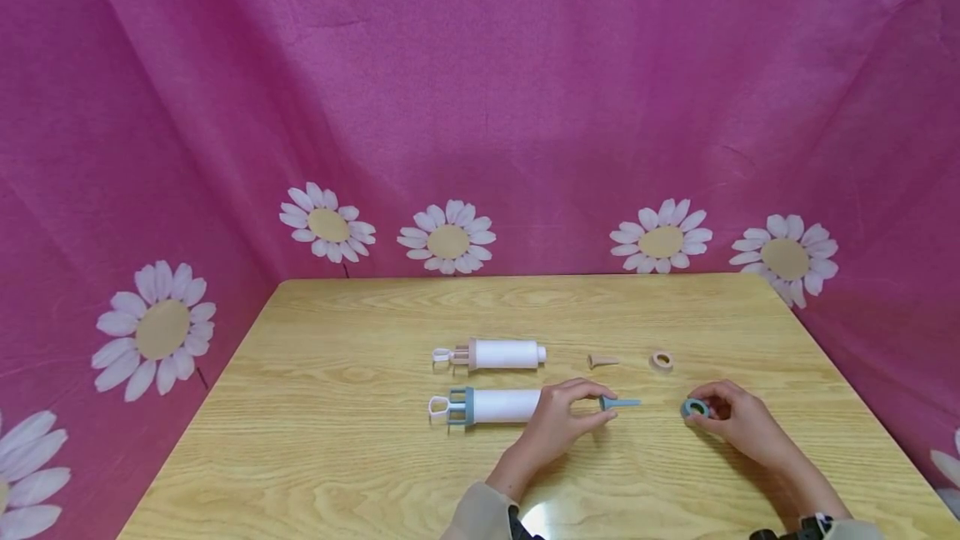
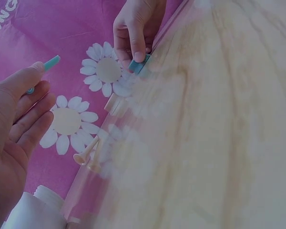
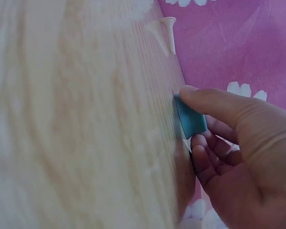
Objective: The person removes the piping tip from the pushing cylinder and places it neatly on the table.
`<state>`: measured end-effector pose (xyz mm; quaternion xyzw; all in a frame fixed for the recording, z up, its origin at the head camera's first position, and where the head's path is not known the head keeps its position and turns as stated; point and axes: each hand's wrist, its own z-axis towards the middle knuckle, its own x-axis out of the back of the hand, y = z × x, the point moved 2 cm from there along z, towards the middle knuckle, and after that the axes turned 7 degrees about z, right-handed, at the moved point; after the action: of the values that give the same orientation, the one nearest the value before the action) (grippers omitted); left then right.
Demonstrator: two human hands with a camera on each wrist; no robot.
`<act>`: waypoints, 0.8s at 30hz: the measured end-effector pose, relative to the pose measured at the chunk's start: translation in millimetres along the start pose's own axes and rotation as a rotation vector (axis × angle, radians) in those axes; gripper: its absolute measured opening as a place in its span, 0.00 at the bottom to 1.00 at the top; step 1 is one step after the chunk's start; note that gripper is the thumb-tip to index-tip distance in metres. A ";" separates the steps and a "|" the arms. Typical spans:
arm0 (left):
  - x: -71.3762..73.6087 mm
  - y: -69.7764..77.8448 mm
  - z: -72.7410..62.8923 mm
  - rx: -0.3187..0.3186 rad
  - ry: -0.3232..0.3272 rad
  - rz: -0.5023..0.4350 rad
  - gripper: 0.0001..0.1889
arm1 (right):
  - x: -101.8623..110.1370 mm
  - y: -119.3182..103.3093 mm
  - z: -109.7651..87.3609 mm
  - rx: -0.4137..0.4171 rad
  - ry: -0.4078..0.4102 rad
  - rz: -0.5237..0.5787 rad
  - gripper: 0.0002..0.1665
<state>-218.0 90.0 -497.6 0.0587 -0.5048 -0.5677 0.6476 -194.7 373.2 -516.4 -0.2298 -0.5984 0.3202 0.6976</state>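
My left hand (image 1: 558, 417) pinches a slim teal nozzle (image 1: 624, 402) between thumb and fingertips, its narrow end pointing right. In the left wrist view the nozzle (image 2: 51, 63) sticks out past the thumb. My right hand (image 1: 742, 422) grips a teal ring (image 1: 695, 408) by its right side, at the tabletop. Thumb and fingers hold the ring (image 3: 190, 117) by its edge in the right wrist view. Behind the left hand lies a large white syringe-like tube (image 1: 504, 406) with a teal collar and a white loop handle; its right end is hidden by the hand.
Farther back lies a similar white tube (image 1: 506, 354) with a pinkish-beige collar. To its right are a beige nozzle (image 1: 602, 361) and a beige ring (image 1: 662, 362). The wooden table (image 1: 315, 457) meets a magenta cloth (image 1: 480, 107) with daisies at the back and sides.
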 end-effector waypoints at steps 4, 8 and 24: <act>-0.8 1.0 0.3 0.004 -0.005 0.001 0.10 | -0.4 1.5 -0.4 -0.001 0.002 0.005 0.17; -2.3 2.2 1.4 -0.002 -0.014 0.019 0.10 | -1.1 1.2 -0.4 -0.019 -0.012 0.000 0.17; -20.6 6.0 18.4 0.167 -0.142 0.139 0.08 | -1.7 0.7 -3.6 -0.040 -0.031 0.032 0.16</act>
<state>-224.0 117.6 -496.9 0.0371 -0.5976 -0.4803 0.6409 -191.4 372.6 -518.8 -0.2481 -0.6118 0.3228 0.6782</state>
